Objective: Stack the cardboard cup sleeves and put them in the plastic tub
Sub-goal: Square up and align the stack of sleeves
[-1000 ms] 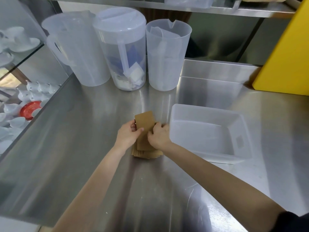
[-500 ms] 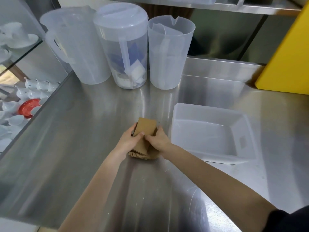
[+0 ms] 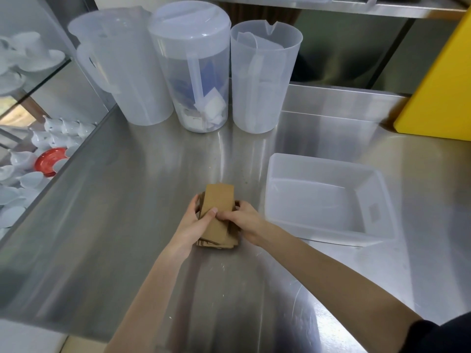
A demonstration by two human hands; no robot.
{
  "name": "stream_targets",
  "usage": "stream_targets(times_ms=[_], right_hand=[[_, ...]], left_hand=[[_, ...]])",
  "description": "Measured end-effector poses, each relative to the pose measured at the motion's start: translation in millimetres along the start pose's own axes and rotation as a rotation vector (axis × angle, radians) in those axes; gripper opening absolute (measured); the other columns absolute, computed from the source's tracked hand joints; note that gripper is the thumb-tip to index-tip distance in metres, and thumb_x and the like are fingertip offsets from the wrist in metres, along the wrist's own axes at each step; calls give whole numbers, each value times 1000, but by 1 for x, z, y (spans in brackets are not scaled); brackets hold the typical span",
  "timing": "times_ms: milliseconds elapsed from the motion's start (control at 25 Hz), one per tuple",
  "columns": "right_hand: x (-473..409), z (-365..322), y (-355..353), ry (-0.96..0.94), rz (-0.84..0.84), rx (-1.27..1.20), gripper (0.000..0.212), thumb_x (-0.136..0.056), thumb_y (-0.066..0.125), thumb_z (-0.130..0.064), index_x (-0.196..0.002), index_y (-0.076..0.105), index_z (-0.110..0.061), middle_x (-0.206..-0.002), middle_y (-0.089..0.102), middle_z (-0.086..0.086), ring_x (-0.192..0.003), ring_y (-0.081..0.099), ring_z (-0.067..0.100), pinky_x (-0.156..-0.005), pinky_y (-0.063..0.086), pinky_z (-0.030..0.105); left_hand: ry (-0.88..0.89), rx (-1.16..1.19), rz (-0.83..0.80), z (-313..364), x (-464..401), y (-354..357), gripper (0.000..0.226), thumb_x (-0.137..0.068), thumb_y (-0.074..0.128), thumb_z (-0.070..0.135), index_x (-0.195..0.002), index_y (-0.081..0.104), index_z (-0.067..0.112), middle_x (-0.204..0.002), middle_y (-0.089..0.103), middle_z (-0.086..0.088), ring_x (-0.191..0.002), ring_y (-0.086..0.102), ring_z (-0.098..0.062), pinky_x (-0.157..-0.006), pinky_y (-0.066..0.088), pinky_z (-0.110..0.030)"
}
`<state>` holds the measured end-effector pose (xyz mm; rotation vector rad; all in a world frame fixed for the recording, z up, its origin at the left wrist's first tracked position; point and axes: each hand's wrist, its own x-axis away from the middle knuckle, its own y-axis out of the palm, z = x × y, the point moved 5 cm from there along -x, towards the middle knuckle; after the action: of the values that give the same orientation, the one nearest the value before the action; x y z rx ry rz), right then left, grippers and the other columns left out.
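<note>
Head view: the stack of cardboard cup sleeves [image 3: 218, 217] lies on the steel counter [image 3: 114, 200] just below centre, with the left hand [image 3: 193, 222] grasping it from nine o'clock and the right hand [image 3: 243, 221] from three, thumbs pressing the top sleeve. The empty plastic tub [image 3: 328, 200] sits beside it at three o'clock. The lower sleeves look fanned out, so a lift with a loose squeeze could spill them across the counter
</note>
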<state>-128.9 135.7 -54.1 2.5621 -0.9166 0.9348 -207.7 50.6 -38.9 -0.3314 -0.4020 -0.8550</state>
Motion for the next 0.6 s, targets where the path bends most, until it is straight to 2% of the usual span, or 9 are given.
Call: stream_targets(times_ms=[80,200,320,440,600], right_hand=[[7,3,-1,10,-57,-66,54,-72,72,-9,-119,51,5,-119,61,20,-101,60,26,-94,49,36],[14,9,1,9,-114,-78,42,-77,67,-3,-115,54,9,-116,62,23,-100,60,27,-95,48,37],[18,11,4,0,-165,-70,48,-76,69,-1,-119,50,5,-118,60,19,-112,57,29,-101,45,40],[30,15,-3,-31,-154,-78,69,-71,73,-1,-130,36,-2,-127,53,13,-119,52,29,-105,43,43],[61,27,-22,-123,-76,45,77,-71,74,-6,-134,31,-13,-126,50,9,-117,51,26,-104,44,42]], left_hand=[[15,14,-5,-5,3,-4,65,-85,55,22,-140,20,23,-146,35,0,-113,43,-9,-93,36,-27],[0,90,-30,-12,8,-9,63,-83,58,22,-137,26,28,-141,43,-2,-113,49,-14,-86,42,-26],[-3,138,-84,-17,16,-10,61,-83,58,22,-134,27,37,-127,53,-8,-101,56,-16,-74,45,-26],[30,137,-143,-17,24,-8,64,-81,60,21,-131,26,40,-123,53,-5,-107,54,-17,-81,46,-28],[63,80,-235,-22,38,5,78,-66,68,24,-134,30,22,-131,49,-2,-117,49,-14,-89,44,-25]])
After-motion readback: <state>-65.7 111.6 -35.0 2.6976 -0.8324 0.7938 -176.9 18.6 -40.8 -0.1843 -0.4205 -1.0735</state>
